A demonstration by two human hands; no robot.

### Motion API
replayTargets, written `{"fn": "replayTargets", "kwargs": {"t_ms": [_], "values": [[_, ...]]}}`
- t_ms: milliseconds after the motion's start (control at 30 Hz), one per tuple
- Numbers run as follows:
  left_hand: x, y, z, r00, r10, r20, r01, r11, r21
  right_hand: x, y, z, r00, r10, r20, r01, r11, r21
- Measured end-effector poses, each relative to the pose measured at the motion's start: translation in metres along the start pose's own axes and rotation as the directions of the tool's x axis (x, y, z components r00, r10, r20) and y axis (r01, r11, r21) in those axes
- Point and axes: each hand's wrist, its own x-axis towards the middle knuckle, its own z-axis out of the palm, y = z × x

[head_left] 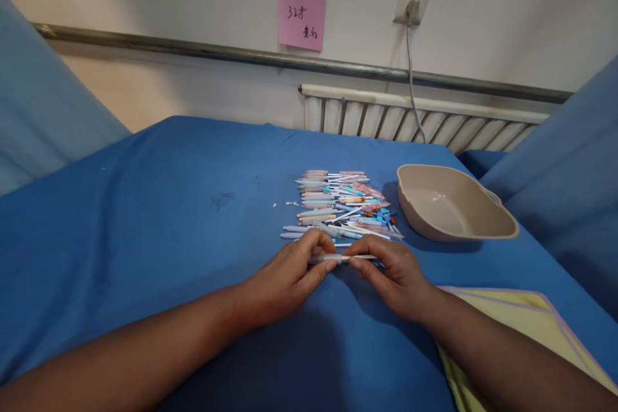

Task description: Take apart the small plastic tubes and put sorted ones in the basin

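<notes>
The left hand and the right hand met left of the beige basin and nearer the camera than it. Each hand was closed in a pinch, thumb against the fingertips, on 1 end of a thin white pen. The pen lay level between the 2 hands, just above the blue cloth that also bore the basin.

The pen looked like a slim, pale, straight stick. At this size it could have been a bare refill rather than a whole pen, and no cap or tip could be made out. It was probably very light, stiff enough to keep its line, and smooth enough to slip or roll in a loose grip. Hard sideways pressure at the middle might bend or snap it. The ends, where the fingers sat, seemed the sound places to hold it, with a light and even squeeze.

Just left of the basin, and beyond the hands, lay the pile of pens. These were mostly white, pink, blue and orange, and lay roughly parallel. A few white bits lay further left of the basin, past the pile. A yellow cloth lay nearer the camera than the basin, under the right forearm. Behind the basin stood a radiator. Above it on the wall were a wall socket and, to the left of that, a pink note.
</notes>
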Motion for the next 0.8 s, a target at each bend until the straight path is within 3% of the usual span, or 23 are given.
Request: {"fn": "replayTargets", "kwargs": {"t_ms": [500, 667, 800], "values": [[0.003, -0.004, -0.001, 0.999, 0.017, 0.045, -0.015, 0.999, -0.044, -0.001, 0.002, -0.001, 0.999, 0.048, 0.017, -0.048, 0.999, -0.002], [0.008, -0.006, 0.001, 0.995, -0.013, 0.096, 0.039, 0.962, -0.27, 0.0, -0.002, -0.005, 0.995, 0.1, -0.018, -0.099, 0.992, 0.085], [0.011, -0.009, 0.004, 0.972, -0.123, 0.202, 0.216, 0.81, -0.545, 0.004, -0.002, -0.015, 0.991, 0.113, 0.066, -0.129, 0.941, 0.313]]}}
